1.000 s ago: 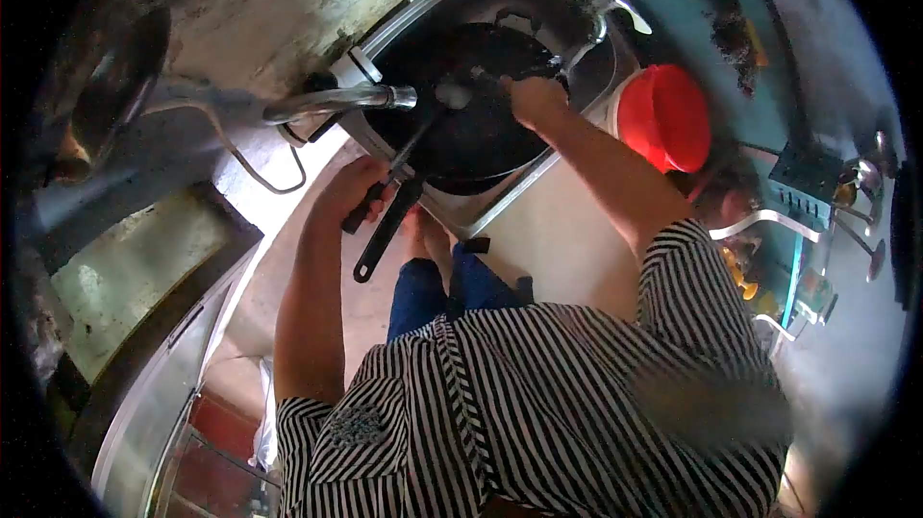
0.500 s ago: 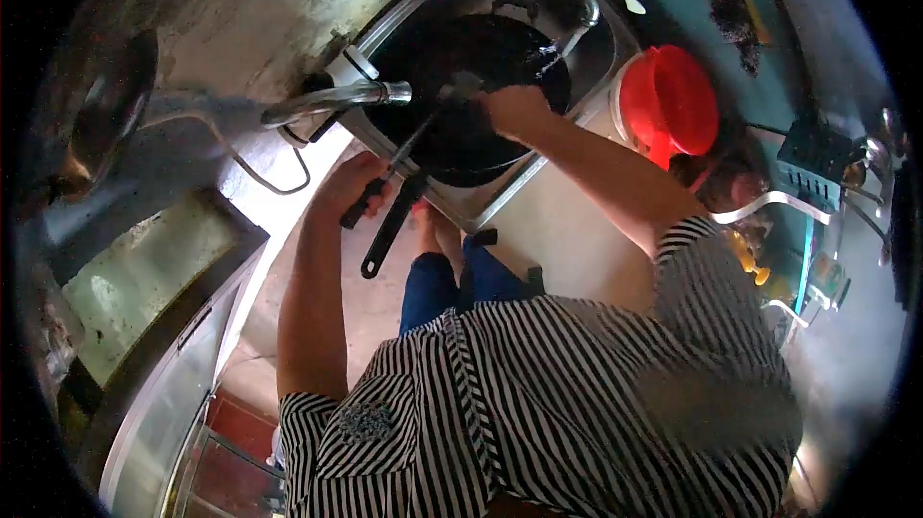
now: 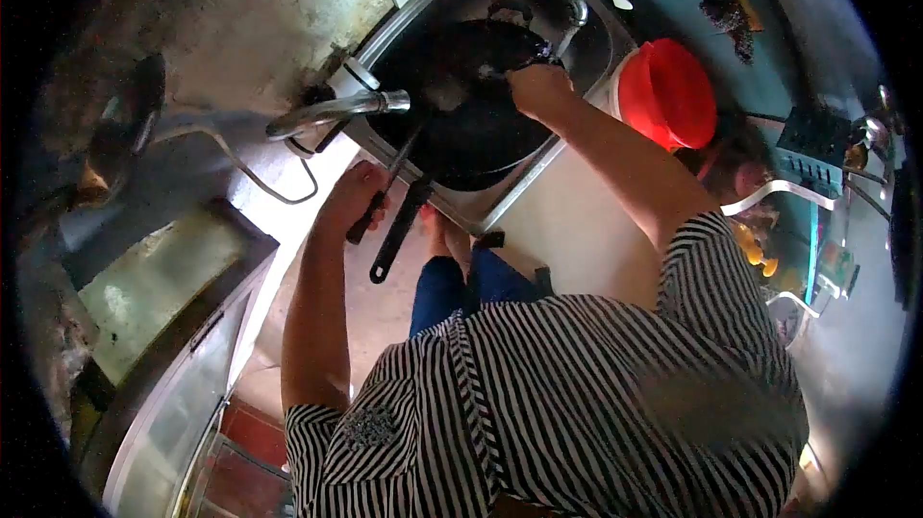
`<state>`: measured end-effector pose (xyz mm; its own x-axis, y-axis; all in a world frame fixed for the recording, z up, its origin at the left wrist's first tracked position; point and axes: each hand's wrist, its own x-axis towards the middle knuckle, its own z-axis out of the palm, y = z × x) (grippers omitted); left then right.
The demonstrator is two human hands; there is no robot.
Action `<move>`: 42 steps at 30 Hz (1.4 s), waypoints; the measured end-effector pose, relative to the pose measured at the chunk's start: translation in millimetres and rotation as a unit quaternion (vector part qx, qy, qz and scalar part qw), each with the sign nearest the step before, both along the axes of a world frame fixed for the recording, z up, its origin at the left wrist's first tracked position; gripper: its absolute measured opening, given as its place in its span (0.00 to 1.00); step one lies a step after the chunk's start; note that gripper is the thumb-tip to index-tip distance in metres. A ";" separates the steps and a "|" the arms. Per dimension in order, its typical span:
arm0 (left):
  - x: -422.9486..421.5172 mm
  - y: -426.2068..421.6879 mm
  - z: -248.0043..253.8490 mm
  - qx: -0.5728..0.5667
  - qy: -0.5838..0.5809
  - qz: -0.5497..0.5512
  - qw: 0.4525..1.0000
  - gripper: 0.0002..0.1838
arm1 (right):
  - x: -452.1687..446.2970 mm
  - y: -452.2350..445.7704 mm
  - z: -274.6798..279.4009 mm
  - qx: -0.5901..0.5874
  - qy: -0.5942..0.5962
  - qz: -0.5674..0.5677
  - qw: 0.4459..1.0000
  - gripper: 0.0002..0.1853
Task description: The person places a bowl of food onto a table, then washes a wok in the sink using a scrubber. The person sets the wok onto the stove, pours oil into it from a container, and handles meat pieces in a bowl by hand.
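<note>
A black wok (image 3: 490, 138) with a long handle (image 3: 397, 237) sits in the metal sink (image 3: 507, 199). My left hand (image 3: 358, 196) is closed round the dark handle of a spatula (image 3: 408, 145). Its shaft slants into the wok, where its pale blade shows only dimly. Over the far right part of the wok, my right hand (image 3: 541, 92) is closed, close to the tap (image 3: 577, 11). Its fingers point away from me, and what they hold, if anything, is hidden. Wet glints show beside these fingers.
A curved metal spout (image 3: 336, 110) reaches over the sink's left edge. Right of the sink stands a pale bucket with a red basin (image 3: 665, 95) on top. A dark green basket (image 3: 812, 138) hangs farther right. A pan (image 3: 125, 124) is at far left.
My right hand has moved away from the spatula's blade, up and right toward the tap. My left hand still grips the spatula handle and has hardly shifted.
</note>
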<state>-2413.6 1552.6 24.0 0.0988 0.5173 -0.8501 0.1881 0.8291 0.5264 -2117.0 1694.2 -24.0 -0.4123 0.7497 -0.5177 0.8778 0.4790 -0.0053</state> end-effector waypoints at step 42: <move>-25.1 -88.1 -14.1 0.318 0.382 -0.176 0.850 0.11 | 16.5 -24.5 70.4 0.017 0.112 -0.087 0.990 0.20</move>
<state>-2438.7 1464.5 9.8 -0.1132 0.9488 -0.2948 0.8537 0.2447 0.4597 -2100.5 1669.7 46.4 -0.3774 0.8351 -0.4001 0.9254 0.3244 -0.1958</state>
